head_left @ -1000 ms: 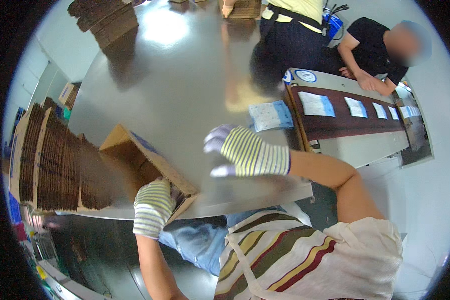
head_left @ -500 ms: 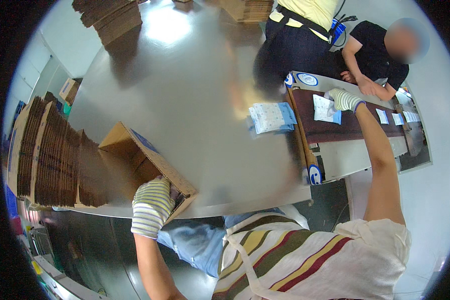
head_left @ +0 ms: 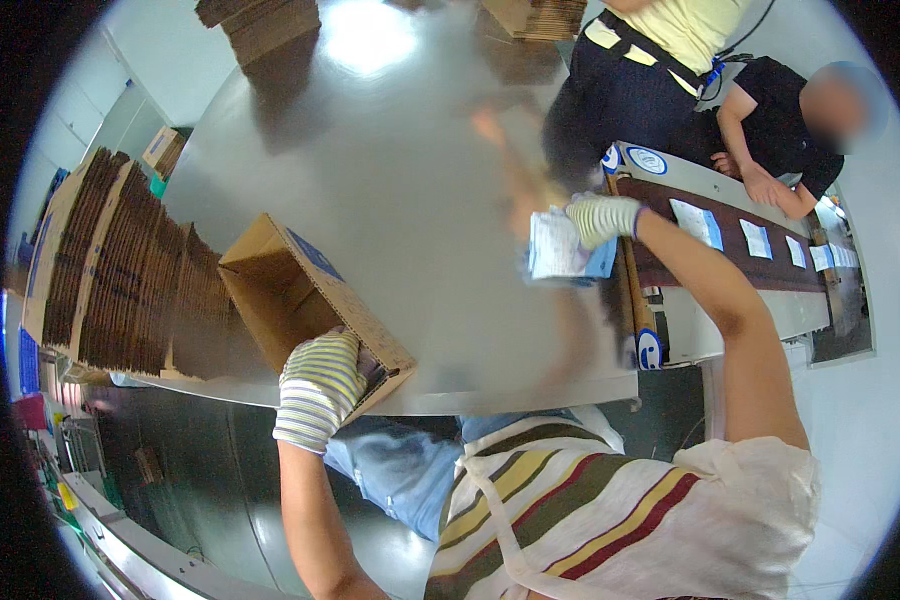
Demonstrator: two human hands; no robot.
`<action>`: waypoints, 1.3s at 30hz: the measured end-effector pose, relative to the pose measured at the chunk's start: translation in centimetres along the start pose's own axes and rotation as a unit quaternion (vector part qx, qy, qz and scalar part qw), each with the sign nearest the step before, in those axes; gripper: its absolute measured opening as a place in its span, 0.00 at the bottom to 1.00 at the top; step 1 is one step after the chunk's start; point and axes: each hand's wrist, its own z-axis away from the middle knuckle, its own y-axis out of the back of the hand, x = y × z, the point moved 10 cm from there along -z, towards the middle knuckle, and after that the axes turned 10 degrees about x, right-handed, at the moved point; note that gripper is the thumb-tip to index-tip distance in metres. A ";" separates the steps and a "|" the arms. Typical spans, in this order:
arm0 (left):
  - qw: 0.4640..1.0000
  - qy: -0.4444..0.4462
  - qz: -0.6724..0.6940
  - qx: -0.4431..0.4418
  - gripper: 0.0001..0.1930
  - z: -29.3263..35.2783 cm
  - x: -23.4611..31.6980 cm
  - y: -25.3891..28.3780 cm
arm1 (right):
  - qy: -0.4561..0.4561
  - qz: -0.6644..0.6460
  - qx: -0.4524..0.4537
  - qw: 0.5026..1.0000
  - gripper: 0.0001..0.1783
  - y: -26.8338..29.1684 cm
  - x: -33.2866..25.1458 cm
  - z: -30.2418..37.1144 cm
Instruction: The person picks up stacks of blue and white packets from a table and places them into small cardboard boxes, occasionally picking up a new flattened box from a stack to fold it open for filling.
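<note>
Gripping the near rim of a cardboard box, the person's gloved left hand is curled over the edge, its fingertips hidden inside. Blue printing runs along the box's outer side, too slanted for me to read. Round blue-and-white labels mark the conveyor frame, and the white-and-blue packets carry fine print, too small to make out. Those packets lie on the worktop just beside the conveyor, directly under the gloved right hand, which touches their upper corner; I can't tell whether its fingers pinch them. They sit well apart from the left hand, with bare metal between.
</note>
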 end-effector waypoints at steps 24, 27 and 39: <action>0.999 0.021 -0.004 0.035 0.18 -2.2 -1.9 -5.1 | 0.301 -0.327 0.357 0.821 0.53 24.7 -33.2 4.4; 0.997 0.021 0.034 -0.068 0.17 -1.7 -1.2 -3.5 | 0.288 -0.176 0.395 0.855 0.45 23.5 -34.2 2.6; 0.981 0.142 -0.001 0.132 0.12 -5.1 -9.6 5.8 | 0.286 -0.040 0.402 0.869 0.51 24.0 -32.5 5.2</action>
